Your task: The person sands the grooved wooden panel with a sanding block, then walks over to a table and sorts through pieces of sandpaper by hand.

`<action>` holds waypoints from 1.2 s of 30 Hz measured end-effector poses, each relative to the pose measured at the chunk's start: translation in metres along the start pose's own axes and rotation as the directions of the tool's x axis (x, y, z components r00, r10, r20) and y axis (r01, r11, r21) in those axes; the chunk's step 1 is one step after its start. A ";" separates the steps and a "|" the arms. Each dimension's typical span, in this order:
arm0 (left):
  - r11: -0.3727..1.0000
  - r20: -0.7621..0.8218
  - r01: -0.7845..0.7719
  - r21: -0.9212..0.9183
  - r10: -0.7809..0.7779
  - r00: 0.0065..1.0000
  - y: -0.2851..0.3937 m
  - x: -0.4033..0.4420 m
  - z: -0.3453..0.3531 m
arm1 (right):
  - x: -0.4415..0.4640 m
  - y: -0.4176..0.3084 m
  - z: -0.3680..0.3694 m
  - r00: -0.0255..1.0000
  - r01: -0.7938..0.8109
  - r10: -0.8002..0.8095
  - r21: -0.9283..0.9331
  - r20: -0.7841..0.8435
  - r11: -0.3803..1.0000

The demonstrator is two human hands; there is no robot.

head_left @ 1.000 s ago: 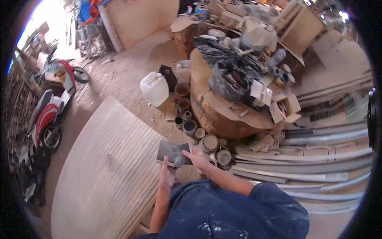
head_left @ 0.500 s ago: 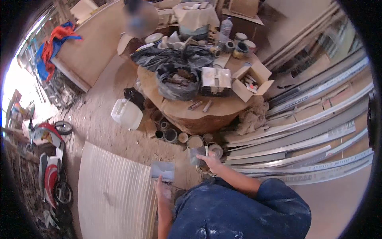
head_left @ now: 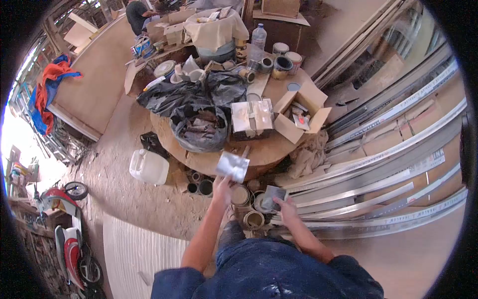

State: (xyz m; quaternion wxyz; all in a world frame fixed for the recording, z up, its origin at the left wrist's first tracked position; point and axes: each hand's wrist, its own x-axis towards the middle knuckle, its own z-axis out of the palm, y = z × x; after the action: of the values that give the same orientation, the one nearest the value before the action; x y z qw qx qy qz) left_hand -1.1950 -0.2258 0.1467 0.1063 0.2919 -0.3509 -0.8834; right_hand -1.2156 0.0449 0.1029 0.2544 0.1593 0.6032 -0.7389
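My left hand (head_left: 223,189) grips the lower edge of a flat silver rectangular plate (head_left: 232,166), which looks like a putty scraper blade. The plate overlaps the front edge of the round wooden table (head_left: 189,158) in the head view. In my right hand (head_left: 287,209) is a smaller, flat grey plate (head_left: 273,197), pinched at its right side. Below and between the hands stand several cans on the floor, among them an open can (head_left: 254,220) and a can with a pale top (head_left: 240,195).
The table carries a black plastic bag (head_left: 199,130), a taped box (head_left: 252,117), an open carton (head_left: 302,113) and paint cans (head_left: 282,66). Long metal strips (head_left: 368,202) lie right. A ribbed pale panel (head_left: 142,249), white jerrycan (head_left: 149,167) and motorcycle (head_left: 73,249) are left. Another person (head_left: 137,17) is behind.
My left hand has lifted its silver plate up and right, away from the ribbed panel toward the table. My right hand with the grey plate has shifted slightly right. The view has also moved.
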 end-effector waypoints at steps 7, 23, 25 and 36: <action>0.998 0.198 0.009 -0.061 0.003 0.980 0.021 0.150 0.105 | -0.002 -0.113 0.049 0.951 0.162 -0.118 0.137 -0.285 0.977; -0.563 0.923 -0.743 0.361 0.102 0.371 0.041 0.204 0.090 | 0.137 -0.182 0.171 0.684 0.276 -0.700 -0.961 0.205 -0.011; -0.527 0.918 -0.760 0.380 0.111 0.382 0.052 0.216 0.106 | 0.141 -0.189 0.165 0.705 0.234 -0.697 -0.971 0.128 0.059; -0.545 0.912 -0.769 0.334 -0.021 0.410 0.040 0.219 0.115 | 0.183 -0.214 0.179 0.846 0.218 -0.459 -0.961 0.272 -0.169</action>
State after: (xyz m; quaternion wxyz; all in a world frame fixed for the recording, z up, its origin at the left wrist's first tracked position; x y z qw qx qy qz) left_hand -1.4403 -0.2771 0.1449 0.1502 -0.2073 -0.9596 -0.1170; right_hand -1.4745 -0.1321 0.2164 0.0305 -0.1782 0.9791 -0.0937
